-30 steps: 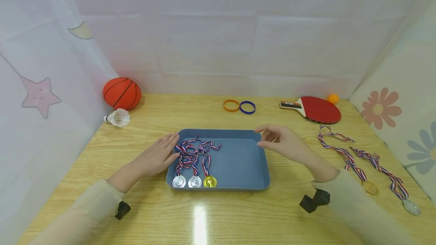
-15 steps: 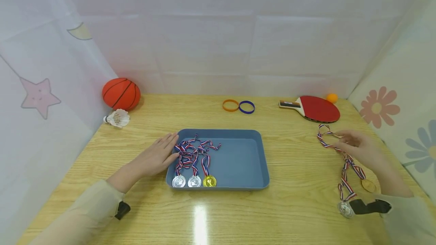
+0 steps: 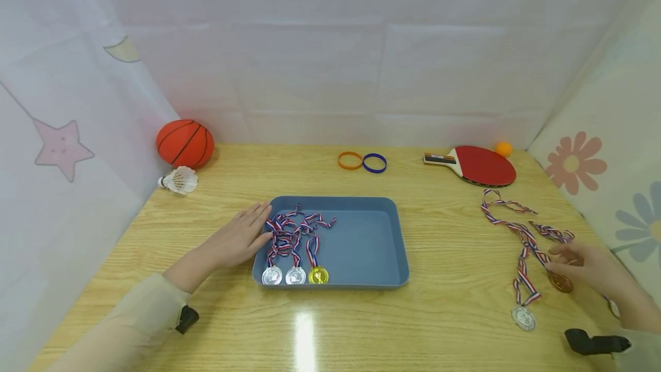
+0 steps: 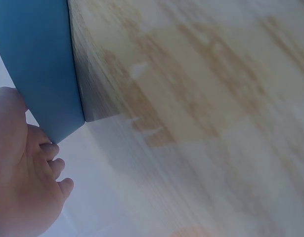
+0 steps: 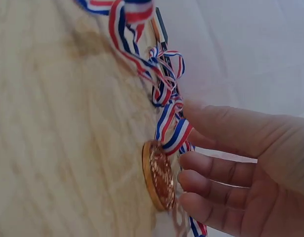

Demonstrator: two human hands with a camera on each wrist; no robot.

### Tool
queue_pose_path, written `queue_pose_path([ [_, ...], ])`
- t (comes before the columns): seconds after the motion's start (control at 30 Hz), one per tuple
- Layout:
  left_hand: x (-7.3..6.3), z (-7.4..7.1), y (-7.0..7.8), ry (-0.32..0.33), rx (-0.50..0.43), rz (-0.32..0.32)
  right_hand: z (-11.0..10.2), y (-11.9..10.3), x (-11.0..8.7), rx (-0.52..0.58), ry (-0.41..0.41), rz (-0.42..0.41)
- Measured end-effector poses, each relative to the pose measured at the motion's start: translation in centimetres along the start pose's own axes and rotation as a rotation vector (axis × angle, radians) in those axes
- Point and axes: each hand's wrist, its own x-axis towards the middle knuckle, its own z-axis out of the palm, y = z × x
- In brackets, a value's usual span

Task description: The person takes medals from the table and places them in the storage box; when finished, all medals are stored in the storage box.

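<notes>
My left hand rests against the left end of a blue-grey tray, fingers straight. In the left wrist view, the fingers touch the tray's wall. Inside the tray lie two silver medals and a gold medal, their striped ribbons bunched on the left. At the far right, my right hand is beside a bronze-coloured medal, thumb and fingers apart. The right wrist view shows the fingers close to this medal and its ribbon; contact is unclear.
A silver medal lies left of the right hand; another is partly hidden by the wrist. Toward the back are a red paddle, orange ball, orange wristband, blue wristband, basketball and shuttlecock.
My right hand has moved from the tray's right rim to the medals at the far right, then closer to the bronze-coloured one. The left hand and tray have stayed in place.
</notes>
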Motion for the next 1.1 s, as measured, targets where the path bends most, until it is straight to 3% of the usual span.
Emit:
queue_pose_path([
  [0.27, 0.1, -0.1, 0.0, 0.004, 0.002, -0.001, 0.1, 0.5, -0.5, -0.011, -0.116, 0.091],
  [0.77, 0.1, 0.0, -0.1, -0.005, 0.006, 0.008, 0.3, 0.5, -0.8, 0.000, -0.145, 0.094],
  [0.97, 0.0, -0.1, -0.1, -0.002, 0.009, 0.011, 0.6, 0.9, -0.9, 0.087, -0.116, 0.087],
  [1.1, 0.0, -0.1, -0.1, 0.008, 0.009, 0.017, 0.6, 1.4, -1.1, 0.246, -0.049, 0.062],
])
